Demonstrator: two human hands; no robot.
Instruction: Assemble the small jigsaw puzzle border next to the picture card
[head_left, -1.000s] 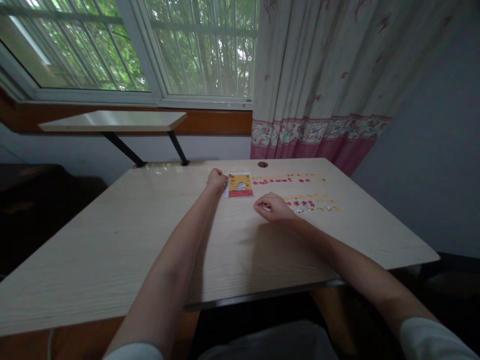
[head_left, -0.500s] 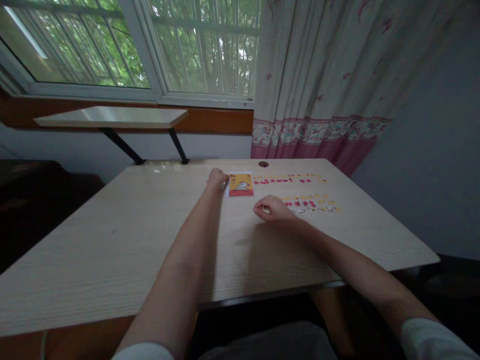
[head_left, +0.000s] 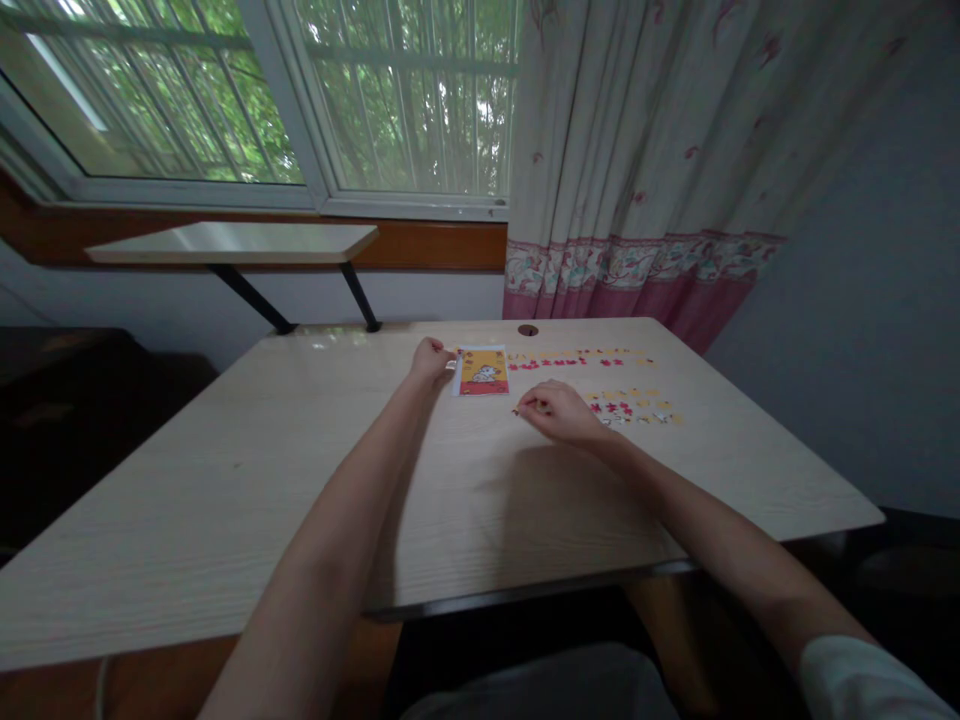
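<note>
My left hand (head_left: pixel 431 360) is pinched closed at the upper left corner of a picture card (head_left: pixel 483 371), with a small yellowish bit at its fingertips that looks like a puzzle piece. The card shows a white spotted animal on yellow and red. Lower and to the right, my right hand (head_left: pixel 559 409) pinches a small puzzle piece (head_left: pixel 516 411) just above the table. Beside and behind that hand lie rows of loose yellow, red and white puzzle pieces (head_left: pixel 619 408), partly covered by it. More red pieces (head_left: pixel 551 364) line up right of the card.
The pale wooden table (head_left: pixel 225 500) has a round cable hole (head_left: pixel 528 330) near its back edge. A raised shelf (head_left: pixel 247 243) on black legs stands at the back left. Behind are a barred window (head_left: pixel 405 110) and a floral curtain (head_left: pixel 637 160).
My right hand has lifted slightly and shifted right, and a puzzle piece now shows at its fingertips. The left hand stays by the card's corner, with a yellowish bit now visible. The view has shifted slightly.
</note>
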